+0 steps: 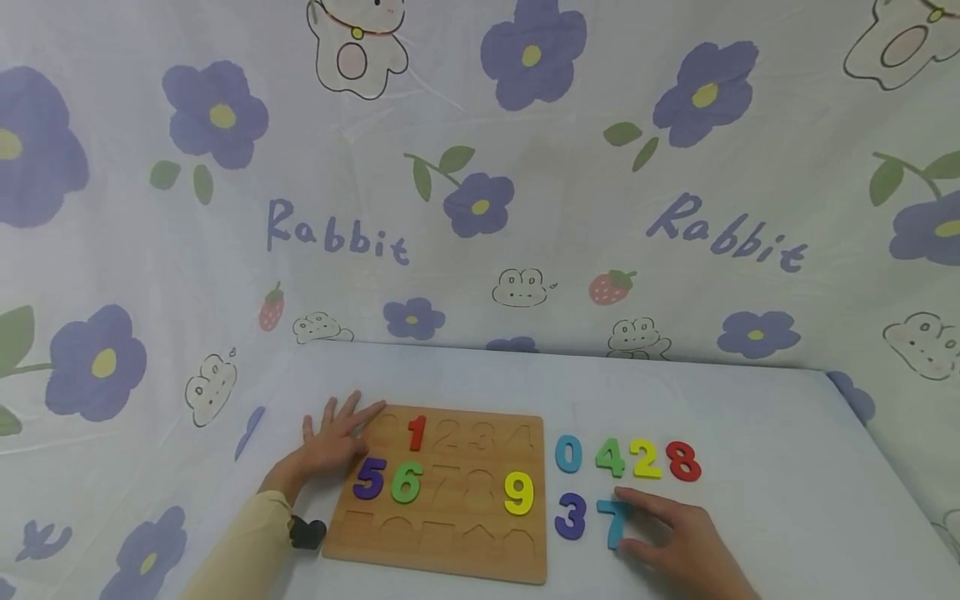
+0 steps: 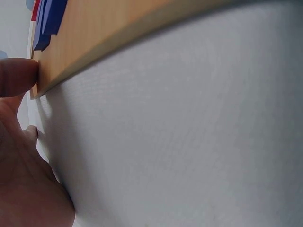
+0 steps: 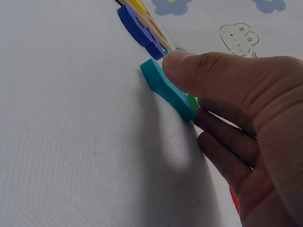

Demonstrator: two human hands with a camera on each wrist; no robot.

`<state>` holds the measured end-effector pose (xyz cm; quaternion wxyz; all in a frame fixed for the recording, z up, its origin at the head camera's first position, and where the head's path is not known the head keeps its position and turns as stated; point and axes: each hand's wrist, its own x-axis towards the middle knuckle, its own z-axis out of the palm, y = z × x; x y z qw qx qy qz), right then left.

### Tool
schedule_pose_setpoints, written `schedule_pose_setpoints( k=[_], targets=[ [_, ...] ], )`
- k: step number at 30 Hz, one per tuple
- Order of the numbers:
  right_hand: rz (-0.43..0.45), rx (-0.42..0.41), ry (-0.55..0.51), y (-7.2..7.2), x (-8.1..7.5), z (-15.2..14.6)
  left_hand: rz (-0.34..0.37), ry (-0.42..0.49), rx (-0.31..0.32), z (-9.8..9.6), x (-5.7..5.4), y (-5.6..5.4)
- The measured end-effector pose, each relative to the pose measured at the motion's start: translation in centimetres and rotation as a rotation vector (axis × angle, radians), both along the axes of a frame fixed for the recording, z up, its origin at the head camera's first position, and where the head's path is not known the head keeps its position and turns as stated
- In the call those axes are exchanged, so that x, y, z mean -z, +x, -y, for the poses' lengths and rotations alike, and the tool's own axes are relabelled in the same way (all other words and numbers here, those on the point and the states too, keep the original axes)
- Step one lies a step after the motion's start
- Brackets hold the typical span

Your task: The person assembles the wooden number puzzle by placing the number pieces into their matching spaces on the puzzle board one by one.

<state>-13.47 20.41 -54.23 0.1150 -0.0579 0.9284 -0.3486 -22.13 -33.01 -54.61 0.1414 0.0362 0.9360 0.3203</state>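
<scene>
A wooden number board (image 1: 450,533) lies on the table, holding a red 1 (image 1: 416,433), a purple 5 (image 1: 370,479), a green 6 (image 1: 407,482) and a yellow 9 (image 1: 519,493). At its upper left edge rests my left hand (image 1: 330,446), fingers spread; the thumb (image 2: 19,75) touches the wood in the left wrist view. Right of the board, my right hand (image 1: 686,542) pinches a blue number 7 (image 1: 616,527) between thumb and fingers. In the right wrist view this 7 (image 3: 165,90) is partly behind the thumb.
Beside the board lie a blue 0 (image 1: 568,454), a green 4 (image 1: 611,457), a yellow 2 (image 1: 646,459), a red 8 (image 1: 683,462) and a purple 3 (image 1: 571,517). A patterned cloth (image 1: 562,208) hangs behind the white table (image 1: 810,467).
</scene>
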Motion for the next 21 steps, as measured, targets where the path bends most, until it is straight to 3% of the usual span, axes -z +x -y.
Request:
schedule_pose_setpoints(
  k=[6, 12, 21],
  targets=[
    [-0.004, -0.006, 0.032, -0.1, 0.0, 0.5, -0.005, -0.012, -0.004, 0.3, 0.6, -0.2],
    [0.007, -0.008, 0.069, -0.1, 0.3, 0.6, -0.039, -0.030, 0.001, 0.8, 2.0, -0.5],
    [-0.021, -0.013, 0.075, 0.0, 0.4, 0.5, -0.037, -0.031, -0.006, 1.0, 2.6, -1.0]
  ],
)
